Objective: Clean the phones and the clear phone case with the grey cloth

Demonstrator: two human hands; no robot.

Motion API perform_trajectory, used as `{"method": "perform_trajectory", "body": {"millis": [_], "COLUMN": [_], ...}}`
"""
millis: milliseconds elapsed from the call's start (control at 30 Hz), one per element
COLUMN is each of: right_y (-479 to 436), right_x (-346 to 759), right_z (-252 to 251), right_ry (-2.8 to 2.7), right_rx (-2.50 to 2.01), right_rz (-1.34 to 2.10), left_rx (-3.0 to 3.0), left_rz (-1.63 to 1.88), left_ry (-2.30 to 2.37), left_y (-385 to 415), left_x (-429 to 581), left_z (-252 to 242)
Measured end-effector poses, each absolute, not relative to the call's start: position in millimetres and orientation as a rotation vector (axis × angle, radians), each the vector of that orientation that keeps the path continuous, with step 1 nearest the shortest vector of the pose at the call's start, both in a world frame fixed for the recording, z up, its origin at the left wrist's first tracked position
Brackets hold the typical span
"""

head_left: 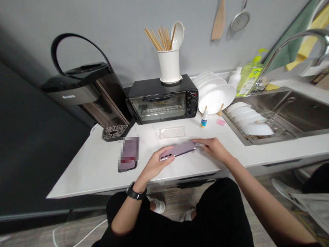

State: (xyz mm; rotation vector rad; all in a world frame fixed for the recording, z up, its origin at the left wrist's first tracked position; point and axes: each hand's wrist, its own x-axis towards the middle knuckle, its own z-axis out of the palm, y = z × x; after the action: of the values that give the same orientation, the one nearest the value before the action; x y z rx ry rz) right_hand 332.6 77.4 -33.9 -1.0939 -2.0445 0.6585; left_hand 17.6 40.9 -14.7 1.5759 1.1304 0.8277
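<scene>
A purple smartphone [181, 150] is held above the white counter, back side up, with its camera lenses at the left end. My left hand [154, 164] grips that end, thumb along the near edge and fingers on the far side. At the phone's other end is my right hand [215, 149], fingers closed together; what they pinch, if anything, is too blurred to make out. Just behind the phone lies a clear phone case [172, 133]. Left of my left hand, a dark purple phone-like item [129, 152] rests on the counter, partly pixelated.
Behind stand a water dispenser [87, 99], a toaster oven [161, 106] topped by a utensil holder [169, 65], and white plates [217, 97]. A small bottle [204, 119] and pink slip [220, 122] sit before the plates. At right, the sink [303, 113] holds bowls [248, 118].
</scene>
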Motion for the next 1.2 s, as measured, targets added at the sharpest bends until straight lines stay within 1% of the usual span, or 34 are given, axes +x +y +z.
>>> {"method": "perform_trajectory", "body": {"millis": [133, 267, 333, 400, 533, 667, 733, 800, 900, 933, 1100, 1133, 1200], "right_y": [69, 56, 52, 48, 27, 11, 13, 21, 28, 27, 11, 12, 18], "right_x": [330, 287, 267, 254, 236, 225, 230, 240, 249, 247, 229, 231, 242], "right_z": [-35, -38, -41, -44, -47, -38, -33, -31, -35, -37, -39, -40, -41], "right_ry": [-1.722, -1.900, -1.960, -1.991, -2.017, -2.107, -2.195, -2.237, -2.158, -2.137, -2.272, -2.277, -2.231], "right_rx": [-1.288, -1.354, -1.442, -1.469, -1.377, -1.003, -0.832, -0.887, -1.211, -1.249, -0.890, -0.901, -1.058], "right_rz": [0.367, 0.113, 0.048, 0.076, 0.228, 0.592, 0.720, 0.706, 0.564, 0.538, 0.608, 0.601, 0.541], "left_rx": [1.767, 1.986, 2.043, 2.075, 2.033, 1.893, 1.883, 1.881, 1.857, 1.848, 1.854, 1.856, 1.853], "left_rz": [0.991, 0.975, 0.944, 0.917, 0.906, 0.898, 0.902, 0.908, 0.932, 0.934, 0.925, 0.937, 0.963], "left_ry": [1.285, 1.357, 1.390, 1.412, 1.421, 1.416, 1.396, 1.395, 1.415, 1.410, 1.388, 1.395, 1.394], "left_y": [39, 36, 34, 33, 30, 29, 29, 28, 28, 27, 25, 24, 24], "left_x": [22, 31, 35, 37, 36, 31, 30, 31, 34, 35, 35, 35, 36], "left_z": [-29, -39, -40, -40, -40, -44, -46, -45, -44, -44, -45, -45, -44]}}
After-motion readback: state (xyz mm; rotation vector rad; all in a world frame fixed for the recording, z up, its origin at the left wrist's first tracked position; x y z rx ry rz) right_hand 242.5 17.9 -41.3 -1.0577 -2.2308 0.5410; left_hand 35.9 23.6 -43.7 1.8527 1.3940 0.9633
